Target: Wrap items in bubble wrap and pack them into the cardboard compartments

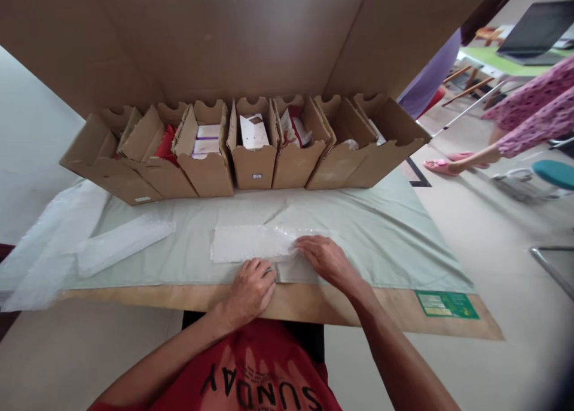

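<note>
A folded strip of clear bubble wrap (pixel 251 243) lies lengthwise on the pale green cloth in front of me. My right hand (pixel 325 258) pinches its right end, where the plastic is crumpled. My left hand (pixel 253 288) rests at the table's front edge, just below the strip's lower edge. Its fingers are curled and pressed together, and what is under the fingertips is hidden. To the left lies a second narrow bubble wrap strip (pixel 125 243). Larger bubble wrap sheets (pixel 54 237) overlap at the far left and hang over the table edge.
Behind the strip stands a row of several cardboard bins (pixel 253 169), some holding small boxes and packets. A tall cardboard panel (pixel 233 40) rises behind them. A green label (pixel 446 304) is on the wooden table edge. At right are people's legs (pixel 475 157) and a laptop (pixel 538 34).
</note>
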A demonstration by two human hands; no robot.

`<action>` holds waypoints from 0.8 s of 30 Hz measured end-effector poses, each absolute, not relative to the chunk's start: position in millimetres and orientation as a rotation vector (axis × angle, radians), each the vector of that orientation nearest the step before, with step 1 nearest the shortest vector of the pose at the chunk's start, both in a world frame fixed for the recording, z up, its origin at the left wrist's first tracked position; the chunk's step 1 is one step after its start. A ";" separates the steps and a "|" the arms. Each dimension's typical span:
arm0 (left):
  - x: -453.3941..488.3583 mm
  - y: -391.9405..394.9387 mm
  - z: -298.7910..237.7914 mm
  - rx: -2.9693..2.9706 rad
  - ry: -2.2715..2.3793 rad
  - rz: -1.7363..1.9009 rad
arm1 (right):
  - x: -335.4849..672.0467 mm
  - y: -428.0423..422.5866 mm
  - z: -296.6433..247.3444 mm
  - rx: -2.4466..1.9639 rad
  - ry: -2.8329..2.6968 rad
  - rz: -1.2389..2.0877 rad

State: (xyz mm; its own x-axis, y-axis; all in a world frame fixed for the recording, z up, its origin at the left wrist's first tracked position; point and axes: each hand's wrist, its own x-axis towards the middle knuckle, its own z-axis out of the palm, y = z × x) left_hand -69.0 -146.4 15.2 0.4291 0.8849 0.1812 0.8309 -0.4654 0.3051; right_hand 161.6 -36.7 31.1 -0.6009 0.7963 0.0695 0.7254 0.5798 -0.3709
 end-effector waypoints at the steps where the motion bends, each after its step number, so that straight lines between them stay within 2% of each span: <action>1: -69.4 -147.0 15.1 2.508 1.519 0.479 | 159.3 -34.3 36.6 -1.321 -2.569 0.504; 4: -69.9 -150.0 14.4 2.498 1.508 0.515 | 149.4 -27.7 51.2 -1.542 -2.541 0.609; 8: -69.2 -155.8 15.1 2.434 1.546 0.695 | 138.0 -24.3 61.4 -1.729 -2.592 0.563; 13: -68.1 -156.8 18.2 2.408 1.653 0.881 | 138.9 -27.7 61.4 -1.651 -2.580 0.628; 18: -66.9 -150.3 19.1 2.403 1.692 0.887 | 142.4 -28.3 58.9 -1.615 -2.525 0.733; 24: -62.5 -151.7 23.3 2.398 1.611 1.024 | 141.7 -29.5 64.0 -1.641 -2.539 0.681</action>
State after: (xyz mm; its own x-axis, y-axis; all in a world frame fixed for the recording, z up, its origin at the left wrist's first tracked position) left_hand -62.5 -151.7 23.3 0.2252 0.8468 0.4818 0.7956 -0.4453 0.4108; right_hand 141.7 -29.5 64.0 -0.4385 0.8767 -0.1976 0.8578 0.3427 -0.3829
